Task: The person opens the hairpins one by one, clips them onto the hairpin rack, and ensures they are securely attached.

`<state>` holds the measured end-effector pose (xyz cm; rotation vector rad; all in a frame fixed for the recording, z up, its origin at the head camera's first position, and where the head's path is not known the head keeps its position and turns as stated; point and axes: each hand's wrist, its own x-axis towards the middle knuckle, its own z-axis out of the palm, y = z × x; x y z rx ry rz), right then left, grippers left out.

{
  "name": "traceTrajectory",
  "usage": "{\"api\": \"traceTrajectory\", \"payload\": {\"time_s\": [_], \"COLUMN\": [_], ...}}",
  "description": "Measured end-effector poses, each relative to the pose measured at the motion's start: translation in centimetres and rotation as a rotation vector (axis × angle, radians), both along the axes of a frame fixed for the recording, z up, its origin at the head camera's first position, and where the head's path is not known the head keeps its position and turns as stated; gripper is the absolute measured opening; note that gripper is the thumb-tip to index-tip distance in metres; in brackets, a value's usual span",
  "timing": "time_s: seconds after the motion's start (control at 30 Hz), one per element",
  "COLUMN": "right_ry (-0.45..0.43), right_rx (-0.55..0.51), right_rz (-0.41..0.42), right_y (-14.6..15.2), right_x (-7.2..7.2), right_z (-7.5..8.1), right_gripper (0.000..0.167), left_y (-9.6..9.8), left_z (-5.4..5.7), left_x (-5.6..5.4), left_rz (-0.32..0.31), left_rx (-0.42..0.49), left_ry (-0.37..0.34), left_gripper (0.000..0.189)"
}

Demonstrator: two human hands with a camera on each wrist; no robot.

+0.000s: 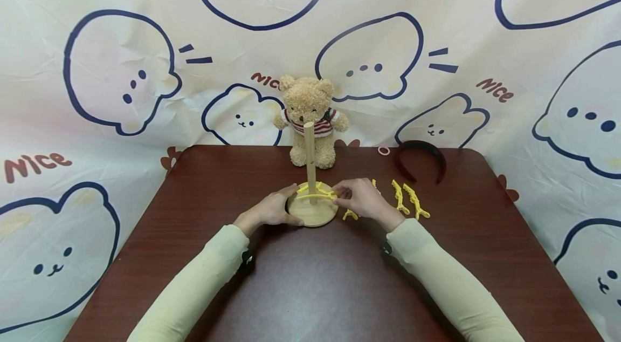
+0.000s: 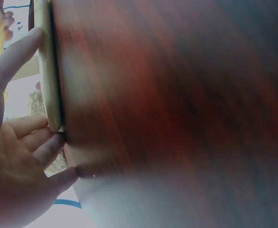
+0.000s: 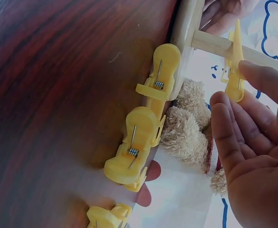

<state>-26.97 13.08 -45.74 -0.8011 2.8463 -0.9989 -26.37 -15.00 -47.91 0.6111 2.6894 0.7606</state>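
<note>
One yellow plastic spring clip point(image 3: 235, 89), pinched by thumb and fingers of the right hand point(image 1: 365, 196), at the upright of one pale wooden stand point(image 1: 311, 161), mid-table; whether it bites the upright I cannot tell. The left hand point(image 1: 273, 209) clasps the round base's rim. Both forearms reach forward, converging. At least three loose clips point(image 1: 399, 196) lie toward the right edge of the reddish-brown table point(image 1: 310, 288). Back edge: one beige plush bear point(image 1: 306, 99), one pink ring point(image 1: 379, 151); near the back-right corner, one dark-red headband point(image 1: 421, 145).

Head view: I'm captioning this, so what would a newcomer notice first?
Likely the teddy bear at the far edge of the table, before a cartoon backdrop. In front of it rises a wooden stand, its base gripped by the left hand, while the right hand pinches a yellow clip.
</note>
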Motion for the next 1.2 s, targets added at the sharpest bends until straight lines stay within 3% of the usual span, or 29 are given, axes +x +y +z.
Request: {"api": "traceTrajectory", "payload": {"time_s": [0.37,0.8,1.2], "right_ry": [-0.055,-0.058,-0.047], "right_rx": [0.018,0.0,-0.025], "right_rz": [-0.015,-0.027,-0.07], "right_y": [0.1,0.5,3.4], "right_x": [-0.3,-0.2,0.5], "right_z": [-0.4,-0.4,0.4], "right_gripper": [0.028,0.031,0.035], "left_y": [0.0,0.1,0.0], "left_z": [0.0,0.0,-0.2], "left_x": [0.0,0.0,-0.1], "left_rz": [0.011,0.004,0.005], "left_rx": [-0.015,-0.014,-0.001], "left_ry": [-0.014,-0.018,-0.013], "left_gripper": [0.106,0.105,0.105]}}
